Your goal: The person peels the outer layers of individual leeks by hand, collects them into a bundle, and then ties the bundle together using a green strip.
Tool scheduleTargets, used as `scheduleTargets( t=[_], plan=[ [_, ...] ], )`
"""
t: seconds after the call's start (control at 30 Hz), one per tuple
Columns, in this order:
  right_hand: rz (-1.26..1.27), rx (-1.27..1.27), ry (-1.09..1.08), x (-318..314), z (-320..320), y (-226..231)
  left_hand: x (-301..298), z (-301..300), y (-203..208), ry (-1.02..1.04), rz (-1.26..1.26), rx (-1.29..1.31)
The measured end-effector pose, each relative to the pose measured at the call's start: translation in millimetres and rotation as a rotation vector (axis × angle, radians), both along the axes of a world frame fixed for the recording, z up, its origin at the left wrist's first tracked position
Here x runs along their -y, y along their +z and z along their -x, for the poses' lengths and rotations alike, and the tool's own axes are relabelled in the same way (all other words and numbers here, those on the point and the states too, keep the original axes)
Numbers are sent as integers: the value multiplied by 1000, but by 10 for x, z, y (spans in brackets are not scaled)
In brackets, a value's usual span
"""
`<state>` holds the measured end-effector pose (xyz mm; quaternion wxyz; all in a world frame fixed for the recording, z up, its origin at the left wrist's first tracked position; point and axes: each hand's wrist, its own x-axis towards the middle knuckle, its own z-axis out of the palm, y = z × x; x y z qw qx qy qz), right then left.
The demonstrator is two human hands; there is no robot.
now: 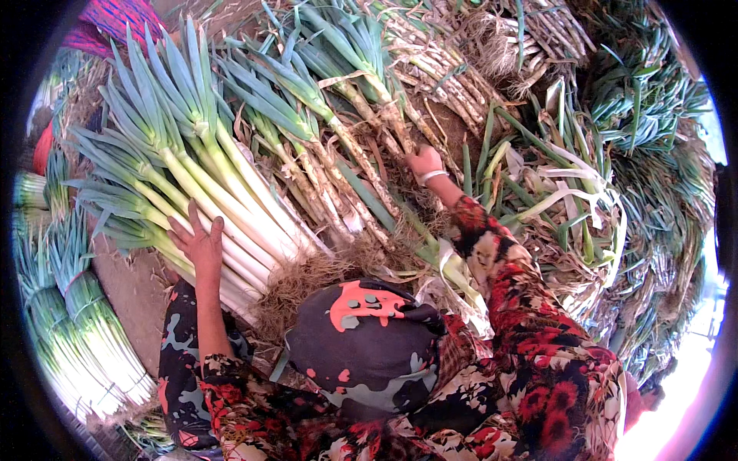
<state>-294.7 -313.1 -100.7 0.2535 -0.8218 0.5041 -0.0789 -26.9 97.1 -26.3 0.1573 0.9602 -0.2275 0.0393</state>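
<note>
We see palms hidden, both hands back-up; fisheye rim cuts off far piles. Our left hand [201, 242] lies flat, fingers spread apart, on white stalks of cleaned leek bundle [204, 180], left of centre, gripping nothing. Our right hand [423, 163] closes around dirty leek stalk [361, 100] in untrimmed heap, far centre; finger hold hard to make out. Tied leek bundles [84, 338] near left. Peeled leaf scraps [561, 200] right.
</note>
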Motion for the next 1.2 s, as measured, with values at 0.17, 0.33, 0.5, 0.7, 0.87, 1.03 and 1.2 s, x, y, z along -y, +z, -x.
scheduleTargets(
  t=[0.17,0.33,0.5,0.7,0.87,1.03,1.2],
  plan=[
    [-1836,835,-192,-406,480,901,-121,21,32,44,-23,-8],
    [-1272,364,-224,-542,674,950,-92,-90,-46,-78,-92,63],
    [-1827,992,-227,-654,946,2324,-165,-112,12,-56,-141,54],
    [-1684,873,-53,-1079,1821,2433,292,130,455,-58,-154,181],
    [-1817,871,89,-1466,2093,2347,1837,1031,1656,-372,790,-1144],
    [-1576,775,342,-1711,1798,2294,2327,1171,2240,-468,1397,-1441],
    [-911,1103,223,-1544,961,2195,2340,1285,2274,-301,1318,-1372]
  ],
)
